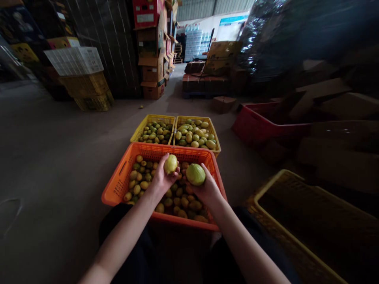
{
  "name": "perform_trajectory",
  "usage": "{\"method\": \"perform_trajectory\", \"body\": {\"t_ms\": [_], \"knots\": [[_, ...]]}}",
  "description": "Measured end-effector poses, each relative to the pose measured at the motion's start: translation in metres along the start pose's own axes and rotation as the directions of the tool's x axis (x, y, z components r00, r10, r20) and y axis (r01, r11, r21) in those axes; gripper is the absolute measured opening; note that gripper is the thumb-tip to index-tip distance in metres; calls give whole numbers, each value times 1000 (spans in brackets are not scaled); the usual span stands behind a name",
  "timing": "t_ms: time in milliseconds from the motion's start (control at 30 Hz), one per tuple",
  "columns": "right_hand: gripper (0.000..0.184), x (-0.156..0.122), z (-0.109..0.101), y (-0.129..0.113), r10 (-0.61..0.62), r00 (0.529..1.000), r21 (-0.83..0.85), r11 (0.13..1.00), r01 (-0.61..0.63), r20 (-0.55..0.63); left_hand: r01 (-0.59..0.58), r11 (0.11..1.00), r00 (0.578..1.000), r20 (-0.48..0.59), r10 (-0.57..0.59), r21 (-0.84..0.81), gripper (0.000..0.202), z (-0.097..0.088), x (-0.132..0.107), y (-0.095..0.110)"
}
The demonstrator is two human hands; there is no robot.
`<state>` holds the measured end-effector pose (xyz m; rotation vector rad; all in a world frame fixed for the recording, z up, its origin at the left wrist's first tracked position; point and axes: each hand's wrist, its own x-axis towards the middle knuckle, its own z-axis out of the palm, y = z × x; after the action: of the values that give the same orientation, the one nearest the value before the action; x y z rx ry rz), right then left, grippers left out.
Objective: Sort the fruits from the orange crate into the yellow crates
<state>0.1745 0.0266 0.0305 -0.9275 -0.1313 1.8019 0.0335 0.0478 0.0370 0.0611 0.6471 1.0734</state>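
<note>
My left hand (162, 178) is closed around a small yellow-green fruit (171, 163), held up over the orange crate (117, 185). My right hand (207, 190) grips a larger green fruit (195, 174) beside it. Both hands hover above the pile of yellow and orange fruits (177, 197) lying in that crate, which sits on the floor just in front of my knees.
Two yellow crates (154, 119) (197, 118) of greenish fruit stand just behind the orange one. A red crate (260, 122) lies to the right, a yellow crate (296, 221) at near right. Stacked crates (85, 85) and cardboard boxes (152, 75) stand further back on the concrete floor.
</note>
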Motion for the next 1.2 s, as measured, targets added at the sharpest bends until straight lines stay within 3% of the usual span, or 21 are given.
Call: {"method": "perform_trajectory", "body": {"t_ms": [67,167,267,400,533,700,800,933,1100,1200], "knots": [[28,1,0,1,34,998,19,999,-34,-44,31,999,999,27,-30,-36,27,-1,-1,1],[16,0,3,1,-29,994,54,998,35,-110,81,993,993,89,-73,-82,28,-2,0,0],[12,-2,7,0,-64,985,58,996,74,-161,48,997,997,64,-44,-64,29,-1,0,0],[19,-4,8,-2,-13,981,44,999,21,-192,57,996,998,-4,-57,-76,27,1,0,3],[28,-3,5,-2,29,987,4,1000,-29,-155,96,992,995,-18,-98,-85,29,-3,3,5],[14,-2,5,-2,-67,979,11,997,70,-191,60,998,997,-38,-60,-18,30,-4,5,-2],[13,1,1,-3,-7,980,41,999,16,-199,20,999,997,-68,-22,-26,25,-2,5,-2],[20,9,-8,-1,69,987,54,997,-61,-149,58,998,995,-82,-58,1,26,-3,6,1],[7,15,-10,0,-68,983,70,994,81,-170,55,998,998,-27,-55,-9,26,-5,6,-4],[10,11,-6,-3,-52,972,44,997,64,-228,-8,1000,998,-65,7,-14,23,-2,5,-5]]}}
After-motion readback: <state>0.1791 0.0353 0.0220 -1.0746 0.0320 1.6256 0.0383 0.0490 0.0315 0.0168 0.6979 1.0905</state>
